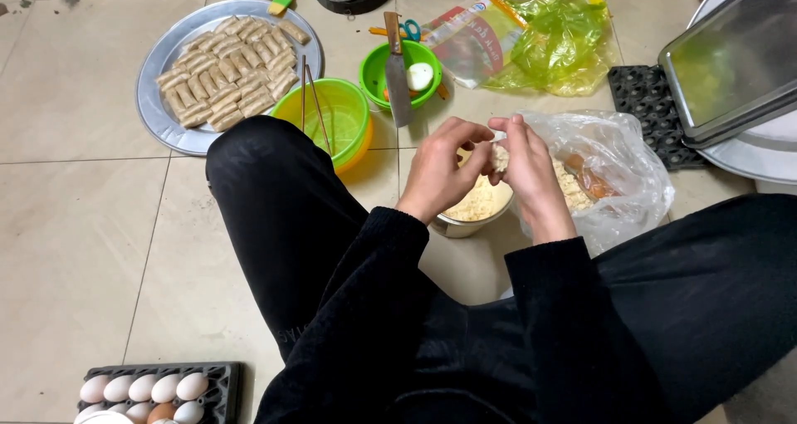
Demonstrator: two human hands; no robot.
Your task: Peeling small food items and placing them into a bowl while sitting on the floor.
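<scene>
At nine to ten o'clock we see the egg tray (217, 391) low down and the round metal platter (154, 108) of coated rolls (226, 71), then the green bowl (328, 117) with chopsticks. At centre our left hand (440, 171) and right hand (531, 175) close together, fingers pinched around a pale roll (499, 156) held just above the crumb bowl (477, 208). Squeezing too hard could, we judge, split the roll or spill crumbs on the floor; the plastic bag (618, 171) at three o'clock, touching the right wrist, might snag.
</scene>
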